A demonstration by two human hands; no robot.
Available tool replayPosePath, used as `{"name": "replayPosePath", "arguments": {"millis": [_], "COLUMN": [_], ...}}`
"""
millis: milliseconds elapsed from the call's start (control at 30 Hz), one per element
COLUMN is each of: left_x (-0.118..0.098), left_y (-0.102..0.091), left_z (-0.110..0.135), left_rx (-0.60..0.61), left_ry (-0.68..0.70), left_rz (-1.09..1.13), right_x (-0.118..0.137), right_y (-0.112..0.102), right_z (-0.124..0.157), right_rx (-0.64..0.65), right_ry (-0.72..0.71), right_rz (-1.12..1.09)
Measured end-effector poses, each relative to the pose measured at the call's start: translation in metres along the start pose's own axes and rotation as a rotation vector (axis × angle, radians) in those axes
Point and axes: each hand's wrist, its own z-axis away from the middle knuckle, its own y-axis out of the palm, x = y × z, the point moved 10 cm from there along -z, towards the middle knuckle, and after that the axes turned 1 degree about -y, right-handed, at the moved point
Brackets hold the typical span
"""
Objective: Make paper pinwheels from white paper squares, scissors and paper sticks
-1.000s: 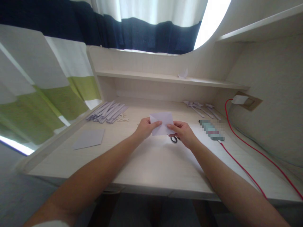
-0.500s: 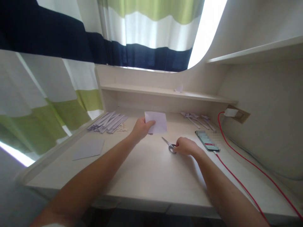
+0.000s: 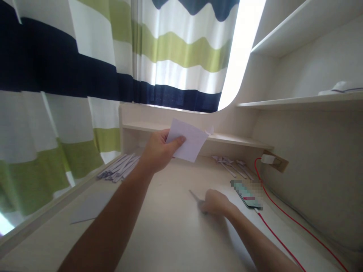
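Note:
A square of white paper (image 3: 189, 141) is pinched in my left hand (image 3: 160, 151), the thumb lying over its near face. The sheet is held up above the desk and tilted. My right hand (image 3: 217, 202) is closed on the handles of a pair of scissors (image 3: 197, 198), low over the desk. The scissors' blades point away to the upper left, and my fingers hide most of the handles. Another pale sheet of paper (image 3: 89, 208) lies flat on the left, partly behind my left forearm.
Several rolled paper sticks (image 3: 119, 168) are piled at the back left. More folded paper pieces on sticks (image 3: 229, 164) lie at the back right. A phone (image 3: 246, 194) charges on the right, its red cable (image 3: 279, 240) trailing forward. A low shelf (image 3: 238, 139) runs along the back.
My left hand has lifted the paper higher and nearer, and the sheet has turned. My right hand has closed round the scissors' handles. The camera view has tipped upward.

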Motion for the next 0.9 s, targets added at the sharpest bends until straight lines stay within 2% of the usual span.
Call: {"name": "replayPosePath", "arguments": {"millis": [200, 333, 500, 700, 900], "left_x": [-0.010, -0.012, -0.012, 0.000, 0.008], "left_y": [-0.021, -0.026, -0.034, -0.043, -0.040], "left_z": [0.000, -0.001, -0.004, -0.013, -0.018], "left_rx": [-0.024, -0.023, -0.050, -0.115, -0.111], "left_ry": [0.039, 0.086, 0.114, 0.085, 0.101], "left_rz": [0.028, 0.029, 0.012, -0.035, -0.093], "right_x": [0.009, 0.012, 0.015, 0.018, 0.044], "right_y": [-0.004, -0.007, -0.014, -0.049, -0.076], "right_z": [-0.006, -0.007, -0.003, 0.012, 0.017], "right_rx": [0.040, 0.062, 0.037, -0.153, -0.162], "right_ry": [-0.021, -0.063, -0.241, -0.433, -0.567], "right_rz": [-0.061, -0.224, -0.661, -1.339, -1.690]}}
